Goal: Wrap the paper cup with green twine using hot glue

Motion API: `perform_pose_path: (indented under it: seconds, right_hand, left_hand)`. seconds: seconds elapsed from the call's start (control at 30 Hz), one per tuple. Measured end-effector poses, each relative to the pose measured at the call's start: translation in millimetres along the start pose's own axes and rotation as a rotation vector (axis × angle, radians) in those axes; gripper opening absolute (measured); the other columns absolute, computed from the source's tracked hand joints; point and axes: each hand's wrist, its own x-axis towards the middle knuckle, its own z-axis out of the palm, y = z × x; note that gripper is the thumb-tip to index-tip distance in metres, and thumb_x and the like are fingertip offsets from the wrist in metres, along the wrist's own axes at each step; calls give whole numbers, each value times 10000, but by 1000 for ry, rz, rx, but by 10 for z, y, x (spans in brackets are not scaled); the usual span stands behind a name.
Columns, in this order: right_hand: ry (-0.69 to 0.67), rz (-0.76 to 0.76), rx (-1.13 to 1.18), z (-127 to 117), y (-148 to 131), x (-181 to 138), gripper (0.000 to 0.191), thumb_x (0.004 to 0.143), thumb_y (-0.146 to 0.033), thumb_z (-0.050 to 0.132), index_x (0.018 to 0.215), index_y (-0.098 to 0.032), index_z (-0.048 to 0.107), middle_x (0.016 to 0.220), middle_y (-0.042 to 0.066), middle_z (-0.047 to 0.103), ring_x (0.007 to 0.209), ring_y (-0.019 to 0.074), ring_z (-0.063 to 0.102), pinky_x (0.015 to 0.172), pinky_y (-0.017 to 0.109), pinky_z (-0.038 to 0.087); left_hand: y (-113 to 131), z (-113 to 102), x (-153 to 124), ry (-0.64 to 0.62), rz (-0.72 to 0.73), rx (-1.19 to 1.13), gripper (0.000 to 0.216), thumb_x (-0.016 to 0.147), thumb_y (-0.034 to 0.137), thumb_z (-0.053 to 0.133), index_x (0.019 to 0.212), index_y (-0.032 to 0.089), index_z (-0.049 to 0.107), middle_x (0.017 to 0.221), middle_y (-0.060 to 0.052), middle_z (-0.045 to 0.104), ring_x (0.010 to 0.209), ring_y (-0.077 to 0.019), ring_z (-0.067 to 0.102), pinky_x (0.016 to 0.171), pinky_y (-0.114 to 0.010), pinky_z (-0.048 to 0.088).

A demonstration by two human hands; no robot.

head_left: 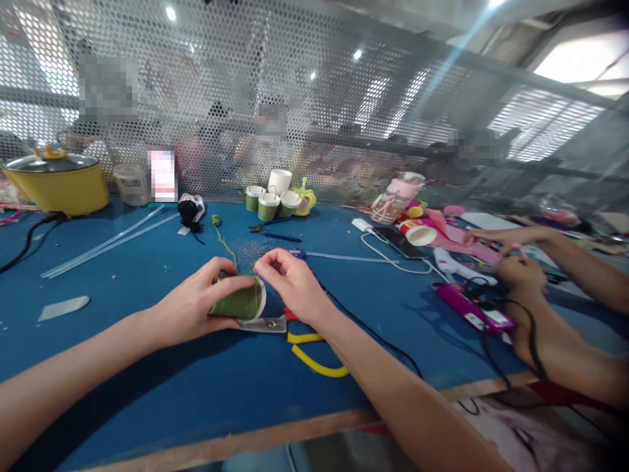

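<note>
Perforated screen (314, 72): stands along the table's far side, with blurred figures behind it.
Blue table (162, 400): spread with tools and craft materials.
Neighbour's hands (515, 259): at the right, well apart from the person's own, above a pink power bank (474, 308).
Yellow pot (56, 190): glass-lidded, at the far left.
Left hand (199, 295): curled part-way shut around the green cup, thumb across its upper side.
Right hand (291, 278): thumb and forefinger pinched together by the cup's rim; whether a strand lies between them cannot be told.
Scissors (265, 324): red and yellow handles, blades partly hidden beneath the cup.
Green cup (236, 303): tilted on its side in the left hand, white rim facing right.
Small cups (268, 208): three, green with white rims, grouped near the screen.
Pliers (278, 234): blue-handled, beyond the right hand.
Green yarn (216, 221): a small bundle, its strand trailing towards the cup.
</note>
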Motion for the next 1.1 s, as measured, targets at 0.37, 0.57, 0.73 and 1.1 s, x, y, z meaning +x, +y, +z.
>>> perform_pose_path:
  seconds: [0.37,0.57,0.73,1.1]
  right_hand:
    - [134,-3,202,-48,43,39,119,726,-267,600,810,-182,598,683,-5,610,657,116,570,633,272,452]
    - [172,4,142,-42,80,71,117,717,-274,605,787,-181,606,697,9,630,672,129,584,658,293,467]
    - [146,-7,104,-36,69,68,101,719,-258,599,779,-177,606,689,10,625,662,128,583,658,290,471]
    - [89,14,59,-21,77,39,85,720,-237,595,777,-175,607,695,0,612,637,115,551,625,267,459]
  left_hand:
    - [43,-51,66,-81,-389,-427,466,693,418,638,1071,174,514,949,-40,600,804,-179,578,729,-302,477]
    - [43,-53,50,-94,-337,-442,467,685,404,655,1066,172,516,960,-44,601,807,-176,577,708,-289,473]
    - [53,-66,43,-61,-261,-421,461,687,393,661,1063,170,511,964,-50,593,814,-178,573,723,-293,467]
    - [53,-56,32,8,-126,-379,489,697,395,669,1087,179,467,1003,-71,552,898,-196,545,772,-312,443]
